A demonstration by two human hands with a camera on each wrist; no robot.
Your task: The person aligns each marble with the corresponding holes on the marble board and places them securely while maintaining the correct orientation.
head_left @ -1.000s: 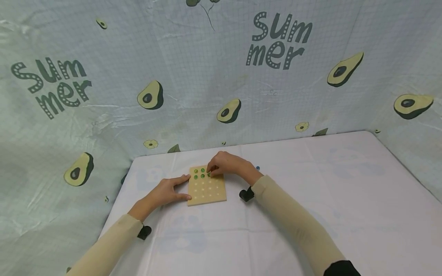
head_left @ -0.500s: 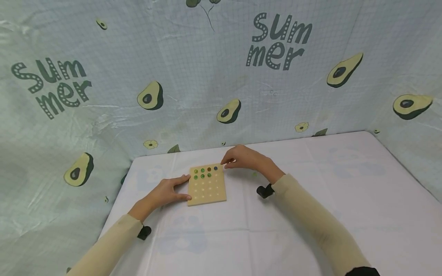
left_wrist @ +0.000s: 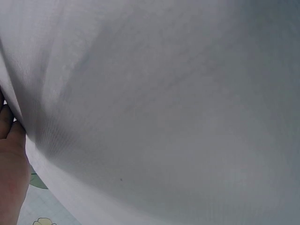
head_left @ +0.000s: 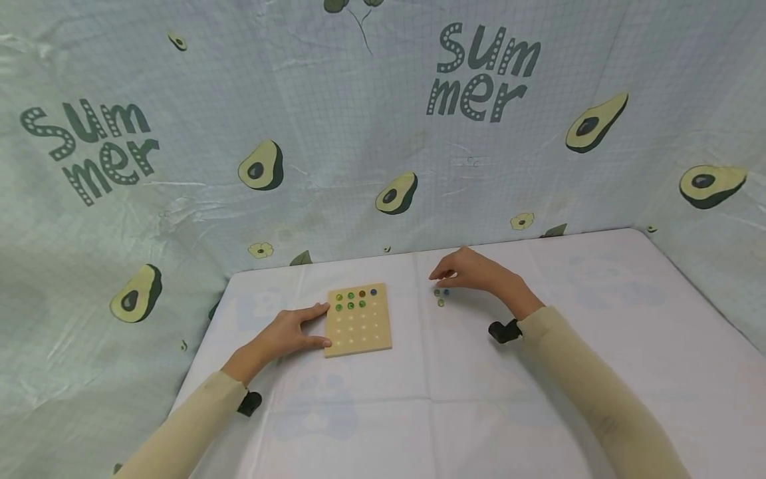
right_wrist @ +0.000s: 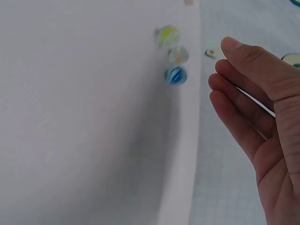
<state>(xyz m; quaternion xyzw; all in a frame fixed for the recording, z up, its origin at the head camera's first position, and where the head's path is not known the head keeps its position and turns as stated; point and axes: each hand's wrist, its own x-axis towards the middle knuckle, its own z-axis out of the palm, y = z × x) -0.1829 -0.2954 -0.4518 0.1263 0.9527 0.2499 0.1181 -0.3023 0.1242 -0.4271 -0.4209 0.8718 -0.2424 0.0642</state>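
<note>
A light wooden board [head_left: 356, 345] with rows of small hollows lies on the table. Marbles fill its back row, among them a brown marble [head_left: 362, 293] and a blue marble [head_left: 374, 292]; green marbles [head_left: 350, 306] sit in the second row. My left hand [head_left: 287, 332] touches the board's left edge with thumb and forefinger spread. To the right, my right hand [head_left: 469, 267] is over three loose marbles, its fingers loosely bent and empty. The right wrist view shows these as a yellow-green marble [right_wrist: 168, 35], a clear marble [right_wrist: 178, 55] and a blue-striped marble [right_wrist: 176, 75].
A white cloth [head_left: 383, 412] covers the table. Behind it hangs a curtain [head_left: 335, 100] printed with avocados and lettering. The left wrist view is mostly cloth, with part of the hand at its left edge.
My right hand has let go of a green marble in the board's second row and moved right to the loose marbles. My left hand has stayed at the board's edge.
</note>
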